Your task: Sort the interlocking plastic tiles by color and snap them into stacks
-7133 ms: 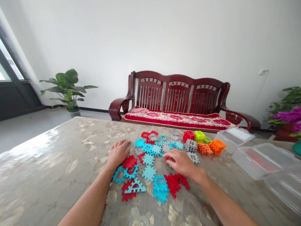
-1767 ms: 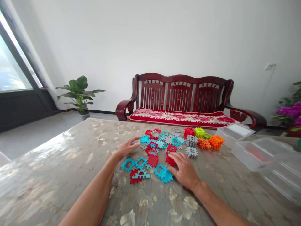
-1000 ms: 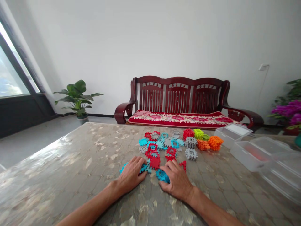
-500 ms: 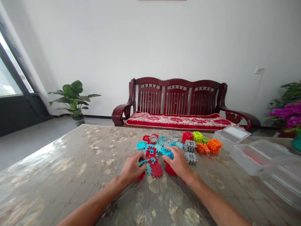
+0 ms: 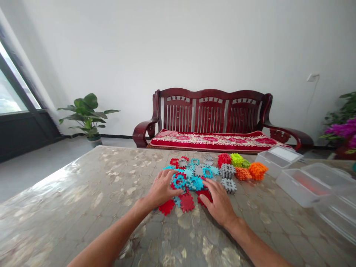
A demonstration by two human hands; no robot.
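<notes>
A heap of flat toothed plastic tiles (image 5: 191, 178), red, light blue and grey, lies on the marble-patterned table (image 5: 83, 193). My left hand (image 5: 162, 189) lies flat on the heap's left side, fingers stretched over blue and red tiles. My right hand (image 5: 219, 200) rests palm down at the heap's near right, fingertips on a red tile (image 5: 204, 194). Neither hand grips anything. Behind the heap stand assembled tile clusters: red (image 5: 224, 159), green (image 5: 237, 160), orange (image 5: 257, 170) and grey (image 5: 227, 170).
Clear plastic boxes (image 5: 303, 183) and a lid (image 5: 285, 154) sit on the table's right. Beyond the table stands a dark wooden bench (image 5: 211, 118) with a red cushion. A potted plant (image 5: 86, 113) is on the floor at left, purple flowers (image 5: 345, 131) at right.
Over the last seconds both hands swept the scattered near tiles forward into a tighter heap. Since half a second ago the left hand has slid further onto the heap; the right hand has pulled back slightly.
</notes>
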